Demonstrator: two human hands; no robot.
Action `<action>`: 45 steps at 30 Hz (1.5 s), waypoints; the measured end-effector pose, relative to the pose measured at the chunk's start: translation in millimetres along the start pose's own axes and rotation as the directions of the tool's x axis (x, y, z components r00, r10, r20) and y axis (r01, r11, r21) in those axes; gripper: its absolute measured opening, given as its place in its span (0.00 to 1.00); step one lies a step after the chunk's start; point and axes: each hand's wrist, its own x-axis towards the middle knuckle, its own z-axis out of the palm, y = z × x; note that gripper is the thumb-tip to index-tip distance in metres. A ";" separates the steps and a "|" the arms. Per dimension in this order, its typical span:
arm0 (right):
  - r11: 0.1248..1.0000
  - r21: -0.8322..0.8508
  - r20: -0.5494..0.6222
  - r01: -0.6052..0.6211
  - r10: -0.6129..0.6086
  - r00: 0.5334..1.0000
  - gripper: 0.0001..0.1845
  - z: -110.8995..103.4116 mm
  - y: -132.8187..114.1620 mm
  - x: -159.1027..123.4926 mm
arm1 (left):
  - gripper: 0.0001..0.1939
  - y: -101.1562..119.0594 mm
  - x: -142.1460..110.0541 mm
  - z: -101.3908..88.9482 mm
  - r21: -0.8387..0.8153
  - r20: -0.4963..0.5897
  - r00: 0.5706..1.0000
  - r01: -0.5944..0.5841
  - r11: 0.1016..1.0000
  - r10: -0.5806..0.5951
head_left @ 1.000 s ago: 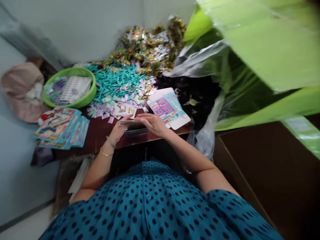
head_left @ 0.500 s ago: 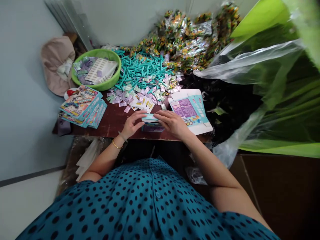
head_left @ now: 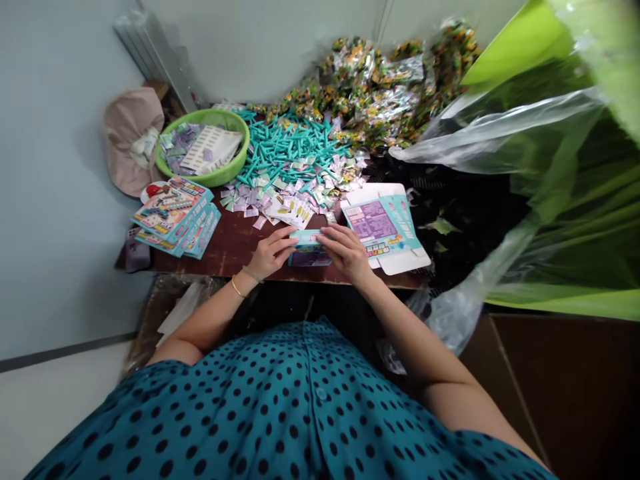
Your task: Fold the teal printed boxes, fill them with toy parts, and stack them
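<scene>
Both hands are at a small teal-and-purple cardboard box [head_left: 309, 257] by the table's front edge. My left hand [head_left: 271, 253] grips its left end, thumb at the front and fingers at the top. My right hand [head_left: 347, 252] is closed on the right end, fingers over the top edge. The box's narrow teal end faces up between them. Just right of my right hand lie flat, unfolded box cartons [head_left: 383, 223]. Beyond the box are white printed sheets [head_left: 296, 211] and scattered small lilac and green packets [head_left: 245, 199].
Teal stick-like pieces [head_left: 290, 147] are heaped behind the packets. A green basket [head_left: 235, 170] with packets and sheets stands at left, near stacked printed boxes [head_left: 173, 212]. Bagged yellow-orange pieces [head_left: 385, 87] pile against the wall. Clear plastic [head_left: 450, 320] hangs at right.
The box's top end, which showed a white strip earlier, now shows a teal face. My hands stay on its two ends. The whole view has shifted slightly.
</scene>
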 end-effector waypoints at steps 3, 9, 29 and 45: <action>0.998 0.047 -0.049 -0.036 0.038 0.998 0.17 6.6 0.5 -4.6 | 0.17 -9.0 -11.4 16.7 -0.056 -0.006 0.991 0.131 0.990 -0.131; 0.994 0.034 -0.107 -0.103 0.106 0.989 0.22 -4.3 -20.7 -15.8 | 0.21 10.2 -49.3 60.8 -0.084 0.030 0.822 0.568 0.818 -0.568; 0.960 0.087 -0.024 -0.265 0.268 0.963 0.17 20.4 -42.0 -109.3 | 0.28 -7.7 -31.3 -196.0 0.879 -0.332 0.752 0.465 0.102 -0.569; 0.674 -0.405 -0.167 -0.618 0.610 0.775 0.34 -23.2 45.4 -86.3 | 0.26 -14.9 -21.7 -98.7 0.665 -0.307 0.872 0.484 0.569 -0.382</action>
